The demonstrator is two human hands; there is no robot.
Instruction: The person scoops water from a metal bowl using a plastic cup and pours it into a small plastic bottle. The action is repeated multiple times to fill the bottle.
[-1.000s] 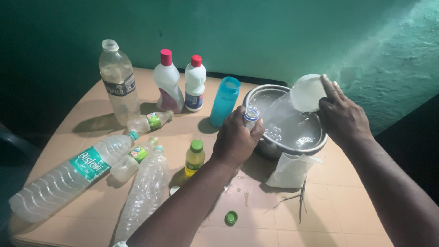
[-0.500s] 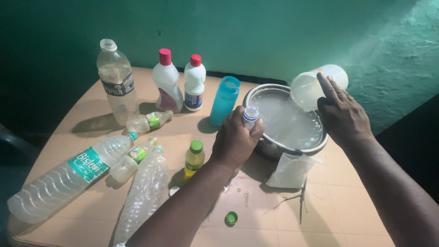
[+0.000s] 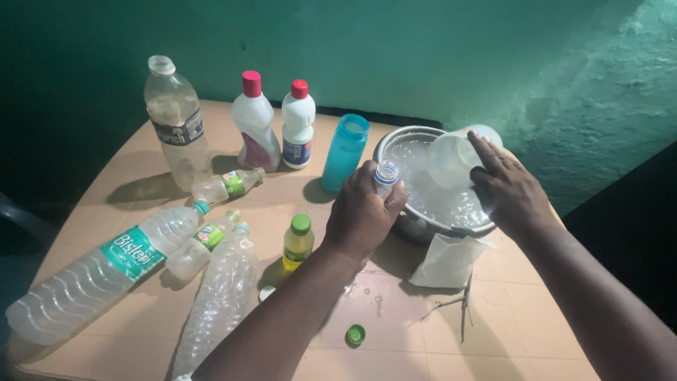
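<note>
While the left hand [image 3: 363, 212] is squeezing a small open bottle [image 3: 386, 176] beside the metal bowl [image 3: 395, 144], the right hand [image 3: 504, 187] is gripping a cup [image 3: 451, 159] down in its water, bottle not yet filled.

A tan tiled desk [image 3: 536, 331] carries upright bottles along its far edge, three clear bottles lying at its left edge, a steel basin [image 3: 412, 226] far right, a green cap [image 3: 356, 334] near its front.
</note>
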